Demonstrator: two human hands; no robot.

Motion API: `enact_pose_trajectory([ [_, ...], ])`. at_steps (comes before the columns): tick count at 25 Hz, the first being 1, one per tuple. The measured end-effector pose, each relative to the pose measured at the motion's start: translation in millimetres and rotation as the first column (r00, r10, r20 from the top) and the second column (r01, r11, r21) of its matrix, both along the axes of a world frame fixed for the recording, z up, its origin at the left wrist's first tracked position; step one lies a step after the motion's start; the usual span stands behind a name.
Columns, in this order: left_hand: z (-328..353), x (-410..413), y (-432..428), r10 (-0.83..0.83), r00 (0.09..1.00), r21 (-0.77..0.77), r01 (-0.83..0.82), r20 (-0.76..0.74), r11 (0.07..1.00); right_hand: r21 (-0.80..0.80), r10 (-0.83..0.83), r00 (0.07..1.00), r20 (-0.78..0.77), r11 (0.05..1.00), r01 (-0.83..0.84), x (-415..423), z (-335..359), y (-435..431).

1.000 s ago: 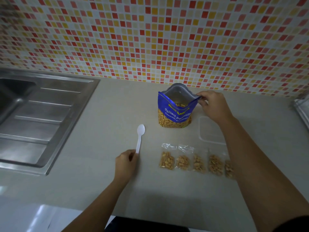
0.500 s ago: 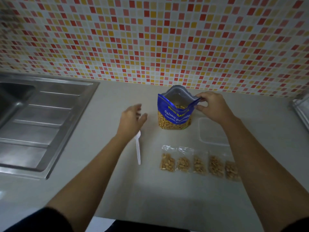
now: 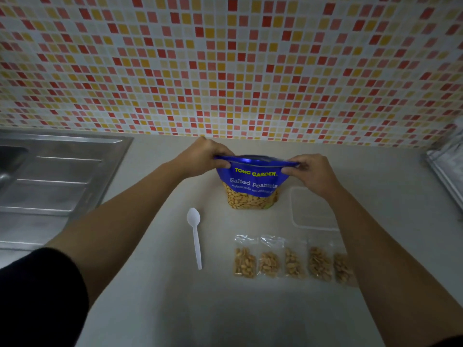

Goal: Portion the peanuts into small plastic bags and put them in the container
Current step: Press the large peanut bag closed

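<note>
A blue bag of salted peanuts (image 3: 251, 186) stands upright on the counter, its top pressed flat. My left hand (image 3: 204, 155) pinches the bag's top left corner and my right hand (image 3: 312, 172) pinches the top right corner. Several small clear plastic bags filled with peanuts (image 3: 292, 262) lie in a row near the front, the rightmost partly hidden by my right arm. A clear plastic container (image 3: 310, 209) sits to the right of the big bag, partly behind my right wrist. A white plastic spoon (image 3: 195, 234) lies on the counter to the left of the small bags.
A steel sink with a drainboard (image 3: 57, 176) fills the left side. A tiled wall (image 3: 230, 66) rises behind the counter. A metal tray's edge (image 3: 446, 161) shows at the far right.
My left hand let go of the spoon and rose to the peanut bag's top left corner. The bag's mouth, open before, is now pulled flat between both hands.
</note>
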State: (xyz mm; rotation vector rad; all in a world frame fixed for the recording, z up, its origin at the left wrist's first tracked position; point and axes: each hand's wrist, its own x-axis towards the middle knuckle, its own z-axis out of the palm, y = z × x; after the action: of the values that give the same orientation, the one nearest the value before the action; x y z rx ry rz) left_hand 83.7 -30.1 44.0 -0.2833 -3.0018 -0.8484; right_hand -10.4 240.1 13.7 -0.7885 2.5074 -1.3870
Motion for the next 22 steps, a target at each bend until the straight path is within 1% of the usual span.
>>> enact_pose_trajectory([
  [4,-1.0,1.4,-3.2,-0.035,0.999,-0.072,0.036,0.009,0.997,0.100,-0.032,0.999,-0.004,0.994,0.032,-9.5,-3.3,0.5],
  [7,-4.7,-3.3,1.6,0.020,0.999,-0.075,-0.017,0.046,0.997,0.149,-0.059,0.997,0.050,0.988,0.051,-13.1,-9.8,1.7],
  [9,-0.6,-9.4,6.5,0.055,0.995,-0.094,-0.047,0.088,0.994,0.182,-0.028,0.998,0.054,0.983,0.018,-14.8,-10.0,2.8],
  [10,2.5,-12.7,12.6,0.052,0.995,-0.127,-0.042,0.084,0.991,0.196,-0.009,0.999,0.043,0.981,0.001,-15.2,-9.4,3.1],
  [12,7.1,-20.7,33.0,0.012,1.000,-0.224,-0.015,-0.015,0.975,0.197,0.023,1.000,0.019,0.980,-0.027,-15.0,-7.0,3.0],
  [13,7.4,-25.9,45.8,-0.018,0.997,-0.243,0.001,-0.068,0.970,0.192,0.026,1.000,0.013,0.981,-0.028,-15.3,-6.1,2.9],
  [14,6.6,-31.7,59.3,-0.043,0.995,-0.239,0.020,-0.091,0.971,0.187,0.021,1.000,0.011,0.982,-0.023,-16.1,-5.9,2.6],
  [16,2.9,-44.0,83.3,-0.063,0.996,-0.235,0.046,-0.069,0.971,0.182,0.011,1.000,-0.003,0.983,-0.010,-16.3,-6.5,2.1],
  [17,1.1,-48.4,92.4,-0.057,0.997,-0.263,0.042,-0.050,0.964,0.183,0.009,1.000,-0.025,0.983,-0.004,-15.9,-7.5,1.8],
  [18,-1.3,-51.4,99.5,-0.046,0.998,-0.315,0.030,-0.043,0.949,0.182,0.000,0.999,-0.050,0.983,0.009,-15.5,-9.2,1.8],
  [20,-5.6,-53.5,106.4,-0.028,0.996,-0.446,-0.013,-0.084,0.895,0.163,-0.029,0.996,-0.080,0.986,0.042,-13.6,-12.4,1.2],
  [22,-5.7,-49.6,105.9,-0.025,0.990,-0.513,-0.051,-0.141,0.857,0.123,-0.042,0.996,-0.085,0.991,0.052,-11.1,-14.2,1.9],
])
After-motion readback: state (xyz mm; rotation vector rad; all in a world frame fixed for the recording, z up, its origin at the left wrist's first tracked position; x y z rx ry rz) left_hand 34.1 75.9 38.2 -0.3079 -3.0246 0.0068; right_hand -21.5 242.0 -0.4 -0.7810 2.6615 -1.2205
